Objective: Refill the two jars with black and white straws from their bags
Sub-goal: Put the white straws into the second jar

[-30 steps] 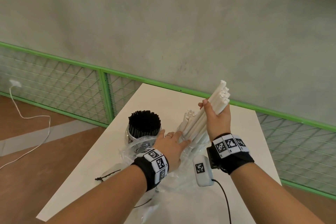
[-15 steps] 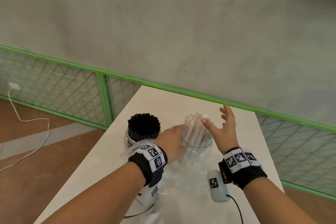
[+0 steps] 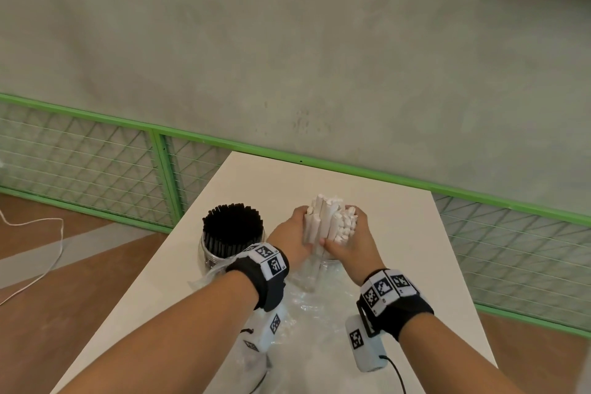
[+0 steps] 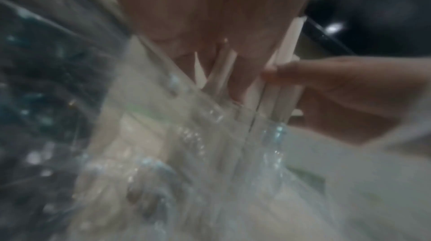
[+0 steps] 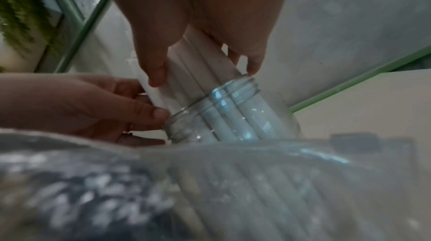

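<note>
A bundle of white straws (image 3: 328, 221) stands in the clear jar (image 3: 315, 275) at the table's middle. My left hand (image 3: 287, 238) cups the bundle from the left and my right hand (image 3: 350, 245) from the right, both above the jar's rim. In the right wrist view my right hand (image 5: 198, 14) has thumb and fingers round the white straws (image 5: 198, 68) just above the jar (image 5: 224, 114), and the left hand (image 5: 93, 105) has its fingertips on them at the rim. To the left, a second jar (image 3: 232, 235) is packed with black straws.
A crumpled clear plastic bag (image 3: 307, 307) lies on the white table (image 3: 399, 233) between my forearms and the jars. A green mesh railing (image 3: 160, 163) runs behind the table. A white cable (image 3: 48, 233) lies on the wooden floor at left.
My right hand lowered the white bundle into the jar and let go of it. Now both hands have closed round the straws standing in the jar.
</note>
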{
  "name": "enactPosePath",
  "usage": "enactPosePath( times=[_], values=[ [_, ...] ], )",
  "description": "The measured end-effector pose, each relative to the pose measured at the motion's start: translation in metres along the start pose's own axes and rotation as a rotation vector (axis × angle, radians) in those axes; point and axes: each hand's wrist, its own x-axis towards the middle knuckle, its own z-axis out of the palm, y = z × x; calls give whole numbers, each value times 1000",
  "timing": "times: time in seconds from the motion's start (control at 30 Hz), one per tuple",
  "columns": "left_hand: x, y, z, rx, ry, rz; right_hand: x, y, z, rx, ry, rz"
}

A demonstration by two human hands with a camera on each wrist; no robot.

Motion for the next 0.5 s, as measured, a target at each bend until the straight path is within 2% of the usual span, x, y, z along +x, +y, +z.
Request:
enactPosePath(
  times=[0.2, 0.27, 0.4, 0.5],
  values=[
    [-5, -9, -2, -11, 36, 67, -7, -1, -2, -124, 130, 25],
    [-6, -8, -3, 21, 3, 57, -5, -4, -7, -185, 79, -8],
    [-10, -6, -4, 125, -95, 45, 4, -9, -8, -394, -111, -23],
    [-22, -3, -10, 137, -53, 79, 6, -24, -5, -567, -31, -133]
  ],
)
